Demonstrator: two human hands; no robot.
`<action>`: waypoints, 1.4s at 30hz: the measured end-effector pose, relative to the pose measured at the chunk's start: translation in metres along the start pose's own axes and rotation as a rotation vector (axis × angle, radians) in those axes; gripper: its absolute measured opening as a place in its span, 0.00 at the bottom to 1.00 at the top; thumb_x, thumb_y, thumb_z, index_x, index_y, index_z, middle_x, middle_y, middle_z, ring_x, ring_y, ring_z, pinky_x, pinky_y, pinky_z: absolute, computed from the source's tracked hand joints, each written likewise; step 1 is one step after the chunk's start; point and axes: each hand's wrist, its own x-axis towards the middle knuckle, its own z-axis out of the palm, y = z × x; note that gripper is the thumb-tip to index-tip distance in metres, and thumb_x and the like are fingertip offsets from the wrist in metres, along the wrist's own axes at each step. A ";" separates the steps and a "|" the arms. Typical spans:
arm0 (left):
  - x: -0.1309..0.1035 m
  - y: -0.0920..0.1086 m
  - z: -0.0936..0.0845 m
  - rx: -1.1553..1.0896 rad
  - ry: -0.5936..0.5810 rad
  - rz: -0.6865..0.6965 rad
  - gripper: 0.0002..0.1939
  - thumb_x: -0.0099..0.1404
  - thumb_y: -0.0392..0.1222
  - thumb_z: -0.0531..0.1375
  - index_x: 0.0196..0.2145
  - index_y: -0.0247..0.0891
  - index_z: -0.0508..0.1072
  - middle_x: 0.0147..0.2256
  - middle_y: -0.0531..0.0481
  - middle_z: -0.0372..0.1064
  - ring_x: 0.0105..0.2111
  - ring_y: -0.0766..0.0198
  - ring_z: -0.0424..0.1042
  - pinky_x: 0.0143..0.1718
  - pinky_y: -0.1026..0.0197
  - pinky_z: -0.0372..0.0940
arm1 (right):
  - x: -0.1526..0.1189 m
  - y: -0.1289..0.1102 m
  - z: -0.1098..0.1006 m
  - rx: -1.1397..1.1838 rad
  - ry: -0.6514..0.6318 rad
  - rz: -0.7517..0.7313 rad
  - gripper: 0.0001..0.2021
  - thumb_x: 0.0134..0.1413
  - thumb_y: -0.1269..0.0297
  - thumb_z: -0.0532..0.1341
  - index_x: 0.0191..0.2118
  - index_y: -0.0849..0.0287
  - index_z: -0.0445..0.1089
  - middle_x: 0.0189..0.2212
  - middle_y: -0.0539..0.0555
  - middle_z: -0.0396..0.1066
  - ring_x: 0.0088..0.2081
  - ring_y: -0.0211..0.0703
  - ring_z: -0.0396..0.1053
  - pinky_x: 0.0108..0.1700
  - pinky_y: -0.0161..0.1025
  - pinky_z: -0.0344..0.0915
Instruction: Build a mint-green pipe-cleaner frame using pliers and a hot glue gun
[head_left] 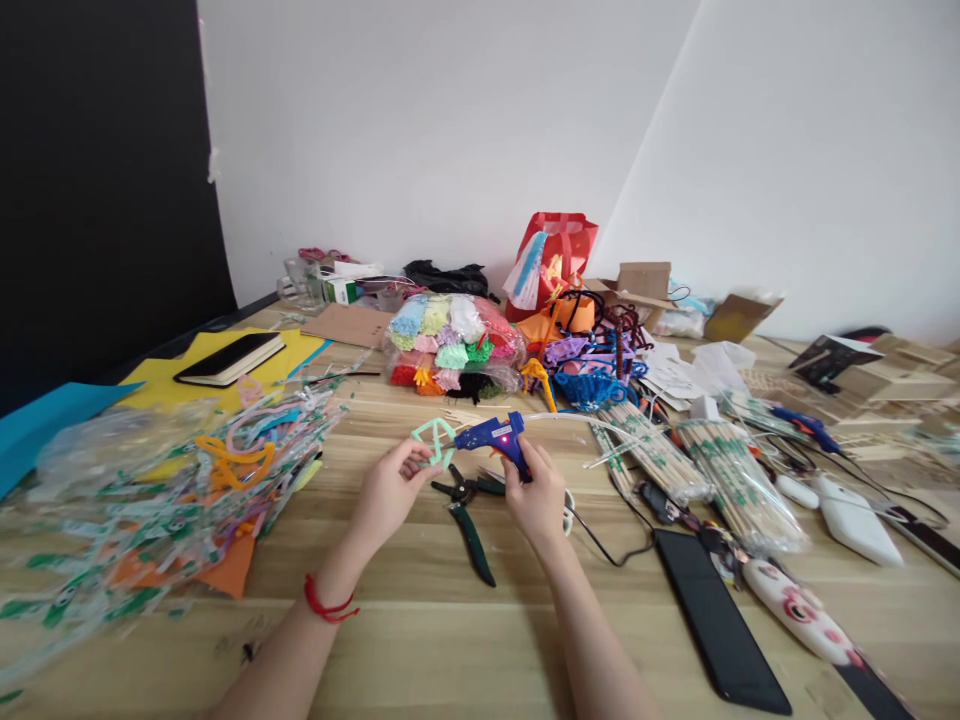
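Near the middle of the table, my left hand [391, 492] pinches a light green frame of bent pipe-cleaner-like strips [435, 443] at its lower left side. My right hand [537, 490] is wrapped round the handle of a blue glue gun [491, 436] with a small red light on its body. The gun's nozzle points left and is at the right side of the green frame; whether they touch is hard to tell. Below the gun, dark green-handled pliers or cutters [471, 540] lie on the wooden table [442, 650], between my two hands.
Plastic wrappers and strips [172, 510] spread over the left side. Behind my hands are a bag of coloured bundles [452, 345] and a red bag [551, 262]. Bundled sticks [739, 480], a black phone [720, 620] and cables lie to the right.
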 end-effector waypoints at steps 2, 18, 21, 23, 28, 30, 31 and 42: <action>0.000 0.001 0.000 0.015 -0.005 0.003 0.08 0.54 0.45 0.61 0.29 0.40 0.70 0.28 0.52 0.72 0.26 0.64 0.69 0.31 0.62 0.64 | 0.000 0.000 0.000 -0.004 0.001 -0.005 0.17 0.54 0.64 0.54 0.48 0.62 0.68 0.35 0.59 0.72 0.36 0.48 0.71 0.38 0.41 0.67; 0.000 -0.009 0.002 0.068 -0.015 0.051 0.08 0.55 0.46 0.61 0.31 0.39 0.70 0.30 0.51 0.71 0.27 0.65 0.69 0.32 0.63 0.65 | -0.002 0.005 0.004 -0.024 0.077 -0.090 0.16 0.55 0.65 0.54 0.48 0.63 0.68 0.34 0.60 0.71 0.35 0.49 0.70 0.36 0.42 0.68; 0.000 -0.010 0.003 0.093 -0.014 0.061 0.08 0.56 0.45 0.61 0.32 0.40 0.71 0.30 0.51 0.71 0.27 0.65 0.68 0.31 0.63 0.64 | -0.002 0.005 0.004 -0.030 0.085 -0.088 0.17 0.55 0.65 0.54 0.49 0.63 0.67 0.33 0.59 0.71 0.33 0.47 0.70 0.34 0.41 0.67; 0.000 -0.011 0.003 0.107 -0.013 0.068 0.08 0.56 0.45 0.61 0.32 0.40 0.71 0.30 0.51 0.71 0.27 0.65 0.68 0.31 0.63 0.64 | -0.002 0.005 0.004 -0.036 0.095 -0.093 0.17 0.55 0.65 0.55 0.49 0.63 0.67 0.32 0.58 0.71 0.32 0.47 0.70 0.34 0.40 0.67; 0.000 -0.013 0.003 0.100 -0.020 0.058 0.08 0.56 0.45 0.60 0.32 0.40 0.71 0.29 0.51 0.71 0.27 0.65 0.68 0.31 0.63 0.64 | -0.002 0.004 0.004 -0.049 0.129 -0.103 0.17 0.55 0.64 0.55 0.49 0.63 0.67 0.34 0.59 0.71 0.29 0.44 0.69 0.32 0.40 0.67; 0.001 -0.012 0.003 0.091 -0.023 0.046 0.08 0.56 0.45 0.60 0.32 0.39 0.70 0.29 0.51 0.71 0.26 0.65 0.68 0.31 0.63 0.64 | -0.002 0.004 0.004 -0.050 0.145 -0.116 0.18 0.55 0.63 0.56 0.50 0.63 0.67 0.33 0.58 0.71 0.27 0.43 0.68 0.31 0.39 0.67; 0.001 -0.012 0.003 0.086 -0.023 0.041 0.08 0.56 0.45 0.60 0.32 0.39 0.70 0.29 0.51 0.71 0.26 0.65 0.68 0.31 0.63 0.64 | -0.002 0.003 0.005 -0.055 0.154 -0.126 0.18 0.54 0.63 0.57 0.50 0.63 0.66 0.33 0.58 0.71 0.27 0.42 0.68 0.31 0.39 0.67; 0.000 -0.010 0.004 0.090 -0.018 0.044 0.07 0.56 0.44 0.60 0.30 0.39 0.70 0.29 0.51 0.71 0.26 0.65 0.68 0.30 0.64 0.64 | -0.002 -0.002 0.002 -0.174 0.186 -0.270 0.21 0.54 0.64 0.57 0.54 0.62 0.63 0.35 0.59 0.72 0.34 0.47 0.71 0.34 0.40 0.68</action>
